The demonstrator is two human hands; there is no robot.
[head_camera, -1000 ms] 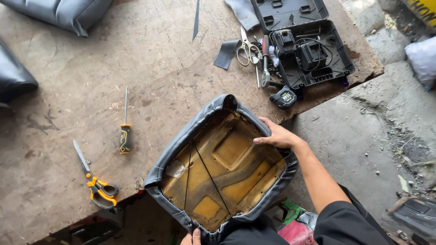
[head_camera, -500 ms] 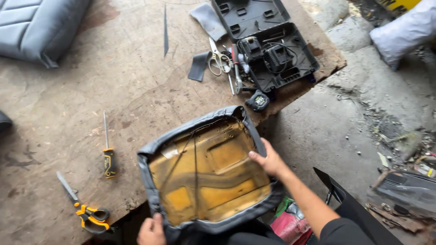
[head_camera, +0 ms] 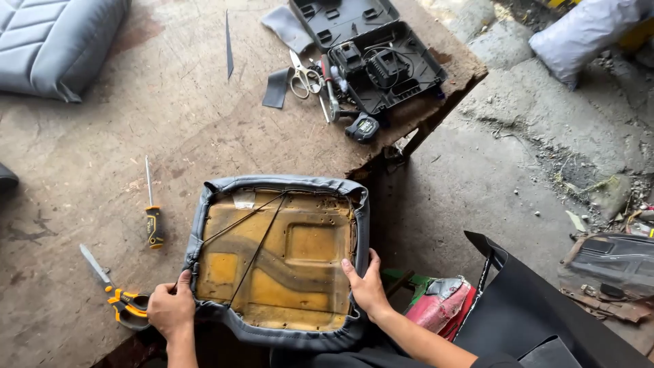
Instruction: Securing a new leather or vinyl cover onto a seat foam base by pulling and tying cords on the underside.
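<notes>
Seat cushion [head_camera: 279, 259] is lying upside down at the desk [head_camera: 102, 150] near edge, yellow foam showing, grey cover wrapped over the rim. Left hand [head_camera: 172, 310] is gripping the near-left corner, fingers curled shut on the cover. Right hand [head_camera: 368, 289] is pinching the right edge, thumb inside. To do this well: keep pulling the cover evenly from both sides, no wrinkles. Screwdriver [head_camera: 152, 217] and orange-handled snips [head_camera: 116, 293] are sitting just left.

Bare worktable [head_camera: 102, 136] is lying open at twelve o'clock of the seat cushion [head_camera: 279, 259]; screwdriver [head_camera: 152, 218] and scissors [head_camera: 119, 300] are crowding nine.
</notes>
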